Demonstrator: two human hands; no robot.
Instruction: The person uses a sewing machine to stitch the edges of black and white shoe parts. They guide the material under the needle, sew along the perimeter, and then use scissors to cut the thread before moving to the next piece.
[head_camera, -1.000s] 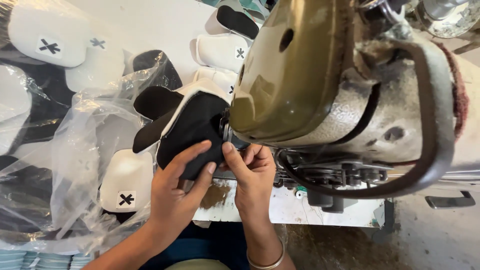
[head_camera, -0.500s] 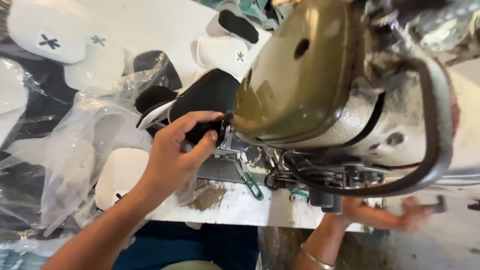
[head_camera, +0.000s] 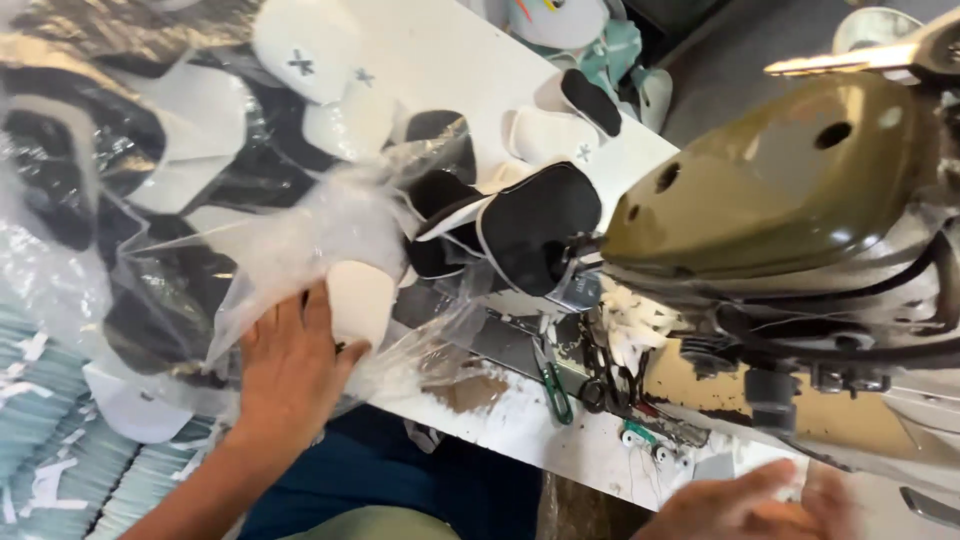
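Pressing my left hand flat and wide on the bag of white pieces, I held nothing; one black piece sat at the machine, the rest unsewn. My right hand, near right, blurred; cannot tell.

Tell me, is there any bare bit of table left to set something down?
A bare white strip of table runs between the plastic bag and the white pieces. Crowded around the sewing machine, the scissors and the left hand.

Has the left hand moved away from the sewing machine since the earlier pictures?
Yes. The left hand left the sewing machine and now lies farther left, on the plastic bag.
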